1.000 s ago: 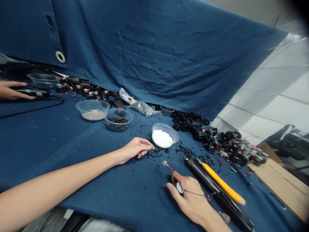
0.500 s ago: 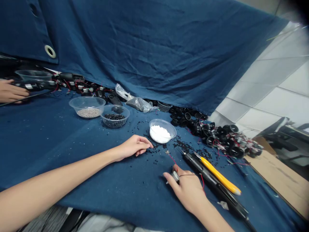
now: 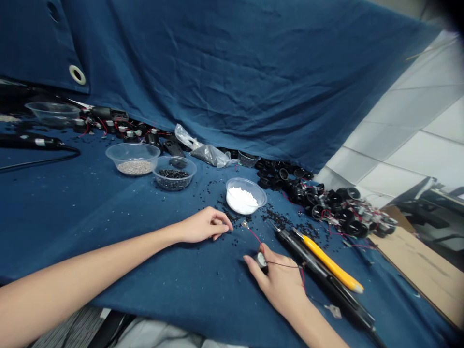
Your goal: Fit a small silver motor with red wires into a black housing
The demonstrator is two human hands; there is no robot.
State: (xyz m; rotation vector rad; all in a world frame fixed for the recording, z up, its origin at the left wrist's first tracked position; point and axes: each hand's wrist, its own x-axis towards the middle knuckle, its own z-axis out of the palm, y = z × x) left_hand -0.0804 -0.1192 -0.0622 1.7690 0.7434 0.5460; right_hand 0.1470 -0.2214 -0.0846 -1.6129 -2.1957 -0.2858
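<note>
right hand (image 3: 276, 282) has a small round metal-faced part (image 3: 261, 260) pinched between thumb and fingers, grip closed on it, lower centre-right of frame, just above the blue cloth (image 3: 217, 92). part type too small to tell. red wire (image 3: 254, 237) runs up-left from it to a small metal eyelet (image 3: 245, 224) lying loose on the cloth. black wire (image 3: 282, 265) crosses the back of the hand to the right.

left hand (image 3: 206, 224) rests on the cloth just left of the eyelet, fingers loosely curled, half open, nothing visible in it.

step in hand, my read: handling this one wired part, with the right hand doing the work and the left free. next move calls for control of the loose eyelet end, and the left hand is nearest to it.

black pen-shaped tool (image 3: 319, 268) lies right of the hand, yellow-handled tool (image 3: 329, 263) just beside it. scattered black granules (image 3: 275, 217) around. above: bowl of white granules (image 3: 246, 180), bowl of black granules (image 3: 174, 157), bowl of beige granules (image 3: 132, 146). black wired assemblies (image 3: 340, 208) piled upper right.
</note>
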